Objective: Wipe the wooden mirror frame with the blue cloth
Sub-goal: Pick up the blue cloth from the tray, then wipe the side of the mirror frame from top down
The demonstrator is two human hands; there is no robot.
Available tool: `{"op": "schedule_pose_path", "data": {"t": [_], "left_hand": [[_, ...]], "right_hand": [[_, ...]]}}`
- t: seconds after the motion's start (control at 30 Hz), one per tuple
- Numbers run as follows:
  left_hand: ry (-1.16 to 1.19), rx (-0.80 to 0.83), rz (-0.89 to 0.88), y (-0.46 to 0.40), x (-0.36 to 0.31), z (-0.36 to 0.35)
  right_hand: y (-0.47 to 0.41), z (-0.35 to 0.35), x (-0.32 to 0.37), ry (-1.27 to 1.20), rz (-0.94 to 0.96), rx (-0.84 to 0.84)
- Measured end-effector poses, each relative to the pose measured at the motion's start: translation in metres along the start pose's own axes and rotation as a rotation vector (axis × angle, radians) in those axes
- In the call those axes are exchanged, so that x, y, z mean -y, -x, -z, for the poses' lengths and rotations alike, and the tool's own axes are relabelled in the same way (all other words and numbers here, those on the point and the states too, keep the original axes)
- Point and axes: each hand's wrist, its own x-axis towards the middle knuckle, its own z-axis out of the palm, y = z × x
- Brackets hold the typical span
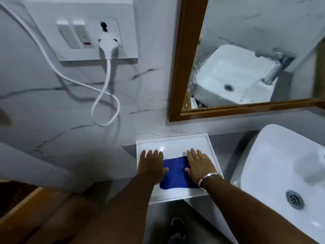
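- Head view: a white tray (207,148) sits on a grey counter against a marble-patterned wall; everything below is placed relative to this tray.
- The blue cloth (175,173) lies flat in the tray, near its middle.
- The left hand (152,167) rests palm down on the cloth's left edge, fingers straight and close together, gripping nothing.
- The right hand (200,167) lies flat on the cloth's right edge, fingers likewise extended; a ring and a metal bracelet (209,176) show.
- Above and right of the tray hangs the wooden mirror frame (182,64), untouched by either hand.
- Right of the tray stands a white sink (267,152).
- Above and left of the tray, a wall socket (95,37) holds a plugged white cable (103,88).
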Motion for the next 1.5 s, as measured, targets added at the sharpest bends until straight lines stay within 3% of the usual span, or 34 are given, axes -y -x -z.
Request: {"op": "schedule_pose_path", "data": {"t": [0.17,0.3,0.43,0.53,0.63,0.83,1.03,1.27,1.4,1.5], "left_hand": [[0.022,0.066,-0.015,-0.027,-0.012,-0.022],[0.093,0.126,-0.053,-0.038,-0.015,-0.021],[0.365,0.201,-0.019,-0.035,-0.011,0.007],[0.431,0.168,-0.057,-0.027,0.003,0.066],[0.48,0.017,-0.156,-0.004,0.022,0.154],[0.514,-0.455,-0.353,0.062,0.028,0.335],[0.738,-0.89,-0.559,0.131,-0.002,0.507],[0.721,-1.231,-0.669,0.189,-0.021,0.685],[0.728,-1.35,-0.671,0.203,-0.03,0.753],[0.662,-1.465,-0.651,0.202,-0.041,0.787]], "right_hand": [[-0.036,-0.014,-0.012,0.086,0.177,0.012],[-0.038,-0.015,-0.009,0.102,0.179,0.034],[-0.027,0.003,-0.006,-0.071,0.109,0.073],[-0.014,0.04,-0.002,-0.225,0.053,0.0],[0.008,0.111,0.005,-0.303,0.048,-0.209],[0.055,0.298,0.008,-0.096,0.093,-0.649],[0.152,0.496,-0.01,0.037,0.124,-1.065],[0.219,0.659,-0.031,0.166,0.146,-1.342],[0.231,0.718,-0.038,0.103,0.299,-1.487],[0.231,0.753,-0.045,0.381,0.312,-1.683]]}}
